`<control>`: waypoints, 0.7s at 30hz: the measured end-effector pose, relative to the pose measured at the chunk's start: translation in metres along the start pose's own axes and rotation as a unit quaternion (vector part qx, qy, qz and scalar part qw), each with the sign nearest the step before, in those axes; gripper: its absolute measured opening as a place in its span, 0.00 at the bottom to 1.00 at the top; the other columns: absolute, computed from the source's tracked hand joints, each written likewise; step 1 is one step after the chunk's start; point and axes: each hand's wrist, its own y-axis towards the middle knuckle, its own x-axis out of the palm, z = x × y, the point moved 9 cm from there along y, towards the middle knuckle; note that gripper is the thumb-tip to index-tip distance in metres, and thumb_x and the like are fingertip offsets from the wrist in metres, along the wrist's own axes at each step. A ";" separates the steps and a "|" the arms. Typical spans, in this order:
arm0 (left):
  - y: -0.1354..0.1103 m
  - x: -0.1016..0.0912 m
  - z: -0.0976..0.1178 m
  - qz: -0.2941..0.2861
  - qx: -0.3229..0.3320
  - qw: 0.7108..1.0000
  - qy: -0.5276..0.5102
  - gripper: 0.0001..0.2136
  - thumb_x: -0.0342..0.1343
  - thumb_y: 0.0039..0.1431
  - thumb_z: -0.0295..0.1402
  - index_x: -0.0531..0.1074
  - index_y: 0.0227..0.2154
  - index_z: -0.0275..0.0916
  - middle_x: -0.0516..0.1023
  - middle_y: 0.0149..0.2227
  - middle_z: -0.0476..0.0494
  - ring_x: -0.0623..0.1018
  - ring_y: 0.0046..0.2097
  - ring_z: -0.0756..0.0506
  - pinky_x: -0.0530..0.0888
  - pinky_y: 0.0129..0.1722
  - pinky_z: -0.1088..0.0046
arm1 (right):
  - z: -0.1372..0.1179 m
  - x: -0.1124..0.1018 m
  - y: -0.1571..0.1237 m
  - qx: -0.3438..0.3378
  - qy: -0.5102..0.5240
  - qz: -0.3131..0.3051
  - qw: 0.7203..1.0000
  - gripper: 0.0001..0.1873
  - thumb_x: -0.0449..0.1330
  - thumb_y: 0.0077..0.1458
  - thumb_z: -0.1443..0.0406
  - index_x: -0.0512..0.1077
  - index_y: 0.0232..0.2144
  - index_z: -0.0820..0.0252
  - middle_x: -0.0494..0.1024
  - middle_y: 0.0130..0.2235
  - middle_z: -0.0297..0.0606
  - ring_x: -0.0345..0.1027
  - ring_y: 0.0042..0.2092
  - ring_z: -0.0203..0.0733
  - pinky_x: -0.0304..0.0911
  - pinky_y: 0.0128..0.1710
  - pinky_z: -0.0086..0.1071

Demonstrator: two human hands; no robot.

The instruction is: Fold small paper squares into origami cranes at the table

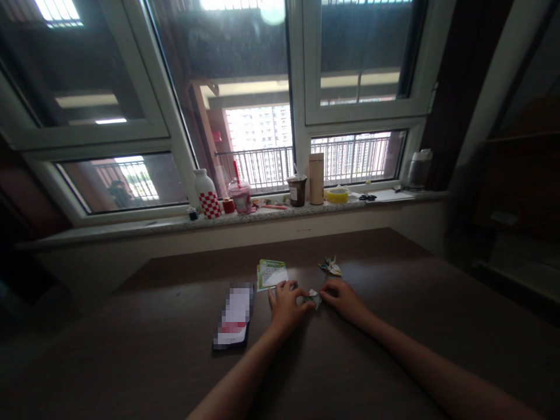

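Observation:
Both my hands are over a small piece of folded paper (313, 299), pale with a greenish tint, on the dark brown table (350, 361). My left hand (289, 303) pinches its left side between thumb and index finger. From the other side, my right hand (339, 296) has thumb and fingertips closed at the paper's right edge. Just behind my left hand lies a small stack of green and white printed paper sheets (272, 273). Some folded paper pieces (331, 266) with pointed tips stand beyond my right hand.
A phone (234, 315) lies left of my left forearm. Along the windowsill (262, 217) stand a red-checked white bottle (207, 195), a pink drink cup (240, 195), a dark drink cup (297, 191), a tan flask (316, 179), a yellow tape roll (337, 195) and scissors (368, 198).

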 end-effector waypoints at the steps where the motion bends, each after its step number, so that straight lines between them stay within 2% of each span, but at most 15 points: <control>1: 0.000 0.000 0.000 -0.001 0.000 1.000 -0.002 0.11 0.63 0.51 0.45 0.79 0.39 0.54 0.70 0.59 0.49 0.58 0.64 0.36 0.46 0.64 0.45 | 0.001 -0.001 0.000 0.001 -0.005 0.007 1.000 0.06 0.59 0.54 0.67 0.77 0.29 0.61 0.79 0.34 0.40 0.70 0.40 0.45 0.61 0.44 0.35; 11: -0.001 -0.005 0.004 0.034 -0.001 0.999 -0.017 0.07 0.57 0.57 0.40 0.79 0.31 0.48 0.73 0.56 0.49 0.61 0.63 0.38 0.45 0.64 0.42 | -0.010 -0.001 -0.005 -0.035 -0.032 0.018 0.999 0.06 0.56 0.56 0.66 0.74 0.31 0.60 0.77 0.37 0.42 0.69 0.43 0.46 0.61 0.47 0.39; 15: 0.000 -0.005 0.004 0.041 0.003 0.999 -0.024 0.07 0.58 0.57 0.40 0.79 0.28 0.47 0.73 0.56 0.49 0.62 0.62 0.38 0.46 0.63 0.42 | -0.014 -0.003 -0.006 -0.047 -0.009 0.021 0.999 0.04 0.60 0.51 0.67 0.74 0.32 0.60 0.77 0.38 0.41 0.68 0.44 0.47 0.61 0.48 0.39; 21: -0.001 -0.006 0.006 0.032 0.006 0.999 -0.030 0.07 0.58 0.56 0.41 0.79 0.29 0.48 0.73 0.56 0.51 0.61 0.63 0.38 0.46 0.64 0.43 | -0.005 0.000 -0.003 -0.006 0.044 0.002 0.999 0.06 0.61 0.46 0.70 0.75 0.30 0.60 0.77 0.38 0.41 0.70 0.44 0.46 0.63 0.47 0.38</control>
